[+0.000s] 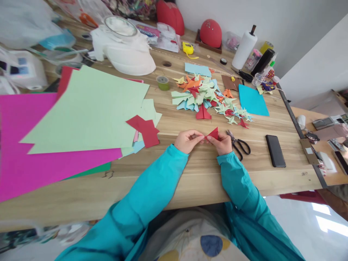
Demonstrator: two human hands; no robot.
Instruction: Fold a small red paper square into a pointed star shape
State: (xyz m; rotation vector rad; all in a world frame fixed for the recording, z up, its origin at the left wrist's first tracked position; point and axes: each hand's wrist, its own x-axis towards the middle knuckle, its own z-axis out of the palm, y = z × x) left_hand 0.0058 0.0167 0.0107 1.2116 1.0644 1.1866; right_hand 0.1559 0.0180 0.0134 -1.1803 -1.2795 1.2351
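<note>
A small folded piece of red paper (pixel 213 133) is held between my two hands above the wooden table. My left hand (pixel 189 140) pinches its left tip with thumb and forefinger. On its other side, my right hand (pixel 222 143) grips the paper, the thumb lying over it. Just right of that hand lie dark-handled scissors (pixel 239 144). Beyond my hands spreads a pile of folded paper shapes (pixel 202 92) in green, orange, red and blue. Cut red paper pieces (pixel 146 130) rest to the left of my left hand.
Large light green sheets (pixel 89 112) overlap a magenta sheet (pixel 16 159) on the left. A black phone (pixel 275 150) lies at right, with a blue paper square (pixel 252 100) farther back. Along the back stand a white roll (pixel 244 49), a yellow tape measure (pixel 187 48) and a red dome (pixel 211 33).
</note>
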